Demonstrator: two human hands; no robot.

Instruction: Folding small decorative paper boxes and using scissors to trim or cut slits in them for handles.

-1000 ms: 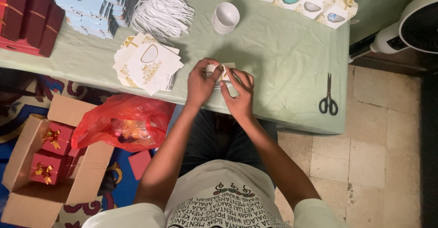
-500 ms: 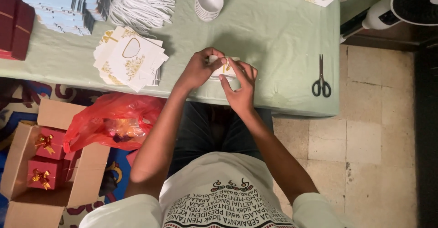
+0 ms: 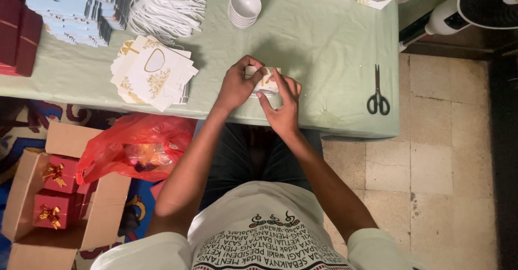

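Head view: a small white card box with gold print (image 3: 265, 81) is held at the near edge of the green table (image 3: 324, 43), gripped between the left hand (image 3: 237, 86) and the right hand (image 3: 280, 105). It is judged light, thin and easily creased, best pinched at folded edges, not pressed on flat panels

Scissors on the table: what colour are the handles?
Black handles on the scissors, clearest in the head view.
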